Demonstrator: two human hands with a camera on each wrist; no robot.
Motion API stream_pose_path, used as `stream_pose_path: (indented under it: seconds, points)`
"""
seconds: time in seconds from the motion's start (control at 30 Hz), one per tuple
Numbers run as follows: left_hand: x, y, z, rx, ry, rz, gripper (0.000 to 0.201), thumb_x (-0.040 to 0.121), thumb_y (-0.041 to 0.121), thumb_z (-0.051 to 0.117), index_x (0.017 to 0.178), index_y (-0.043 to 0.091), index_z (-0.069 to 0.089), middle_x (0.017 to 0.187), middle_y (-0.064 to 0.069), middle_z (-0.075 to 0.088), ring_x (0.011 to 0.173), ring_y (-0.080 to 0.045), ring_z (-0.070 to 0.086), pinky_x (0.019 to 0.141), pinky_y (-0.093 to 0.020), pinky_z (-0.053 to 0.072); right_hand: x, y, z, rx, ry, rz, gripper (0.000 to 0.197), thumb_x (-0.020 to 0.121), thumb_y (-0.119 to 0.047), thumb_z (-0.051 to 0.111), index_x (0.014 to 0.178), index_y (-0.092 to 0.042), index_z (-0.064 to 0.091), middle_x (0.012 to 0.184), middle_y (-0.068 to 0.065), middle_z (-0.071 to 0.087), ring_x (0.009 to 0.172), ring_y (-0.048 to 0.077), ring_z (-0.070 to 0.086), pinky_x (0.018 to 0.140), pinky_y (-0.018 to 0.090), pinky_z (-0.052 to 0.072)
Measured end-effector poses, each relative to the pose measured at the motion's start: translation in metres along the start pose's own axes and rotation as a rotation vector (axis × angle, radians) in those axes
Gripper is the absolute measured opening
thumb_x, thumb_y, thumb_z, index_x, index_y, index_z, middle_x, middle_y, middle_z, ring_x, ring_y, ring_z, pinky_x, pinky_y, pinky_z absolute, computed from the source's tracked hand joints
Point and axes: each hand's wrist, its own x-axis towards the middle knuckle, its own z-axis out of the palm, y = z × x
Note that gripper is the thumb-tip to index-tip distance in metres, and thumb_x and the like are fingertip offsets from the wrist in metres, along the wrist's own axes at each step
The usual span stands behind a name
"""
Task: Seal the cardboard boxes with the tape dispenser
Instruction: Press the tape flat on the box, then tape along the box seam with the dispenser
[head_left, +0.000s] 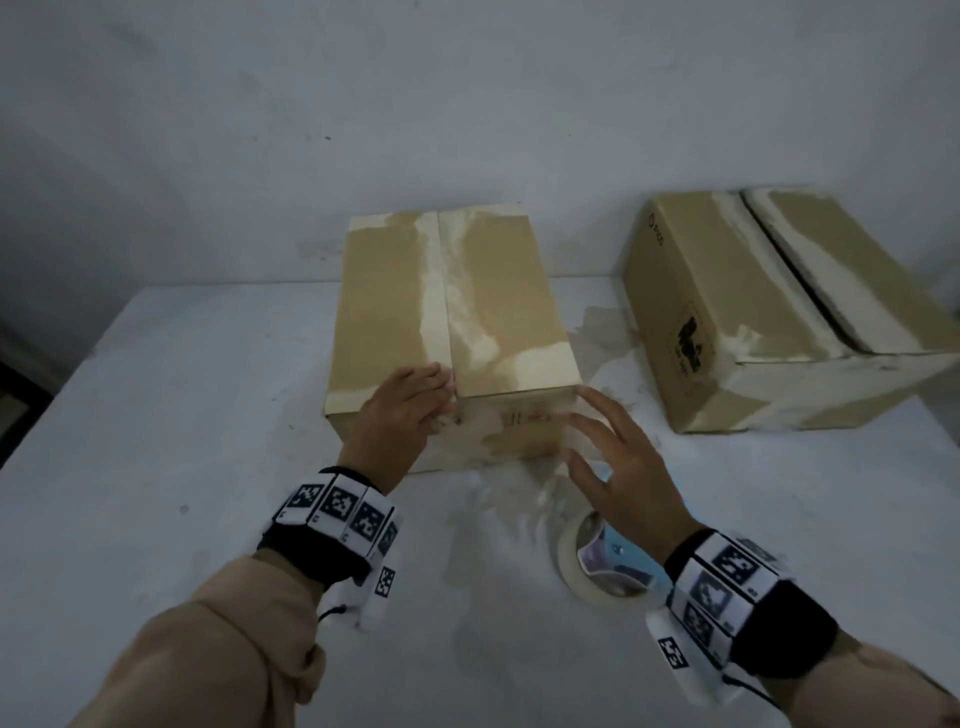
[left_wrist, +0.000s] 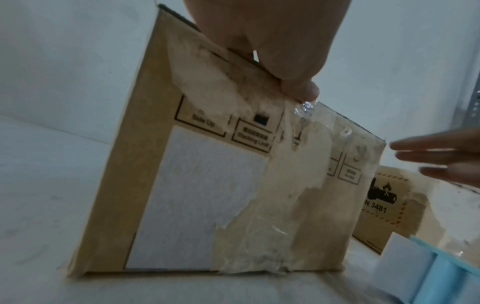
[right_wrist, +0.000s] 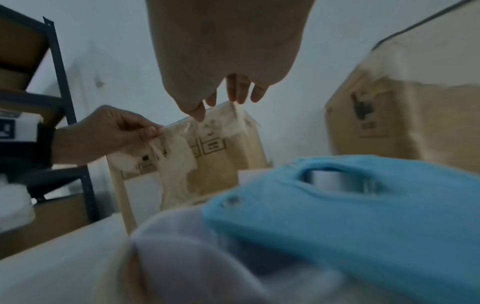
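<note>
A blue tape dispenser lies on the white table beneath the right hand, whose fingers are spread, holding nothing. The left hand presses flat on the near box; its wrist view alone shows the white label. A second box sits right.

Bare hands, tan sleeves, tagged wristbands.
A black band is worn on the left wrist and another on the right; each is ringed with white blocks printed with black square-pattern markers. A thin black cord is seen hanging under the left band. Tan sleeves are pushed back behind the bands. Left hand and right hand are ungloved.
</note>
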Motion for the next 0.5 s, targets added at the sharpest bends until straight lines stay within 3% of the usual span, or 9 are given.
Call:
stream_pose_path:
  seconds: [0.13,0.3,0.4,0.5]
  points:
    - [-0.002,0.004,0.003,0.083,0.044,0.016,0.018,0.081,0.004,0.057,0.08,-0.008,0.07,0.086,-0.02,0.072,0.094,-0.019,0.053,0.084,-0.033,0.045,-0.043,0.032,-0.023,-0.158,-0.058,0.171,0.047,0.086,-0.044,0.044,0.116,-0.011,0.057,0.129,0.015,0.052,0.114,0.029,0.051,0.095,0.044,0.044]
    - [-0.002,0.012,0.003,-0.017,0.013,-0.064,0.01,0.084,0.003,0.05,0.084,-0.001,0.059,0.084,-0.014,0.059,0.083,-0.023,0.045,0.077,-0.03,0.04,-0.094,0.055,-0.042,-0.267,-0.206,0.244,0.082,0.08,-0.075,0.031,0.123,-0.006,0.048,0.121,0.022,0.055,0.103,0.038,0.058,0.085,0.045,0.048]
    - [0.002,0.018,-0.001,-0.052,-0.098,-0.243,0.023,0.087,0.017,0.045,0.084,-0.001,0.058,0.084,-0.018,0.056,0.083,-0.026,0.047,0.076,-0.026,0.035,-0.114,0.061,-0.045,-0.27,-0.294,0.254,0.091,0.071,-0.081,0.038,0.132,-0.012,0.035,0.108,0.016,0.058,0.089,0.032,0.061,0.072,0.039,0.052]
    - [0.015,0.027,-0.003,-0.102,-0.136,-0.484,0.049,0.089,0.038,0.036,0.104,-0.004,0.056,0.104,-0.023,0.057,0.097,-0.035,0.053,0.083,-0.031,0.035,-0.121,0.066,-0.043,-0.294,-0.36,0.257,0.109,0.056,-0.082,0.05,0.139,-0.016,0.024,0.096,0.009,0.06,0.077,0.026,0.06,0.067,0.039,0.05]
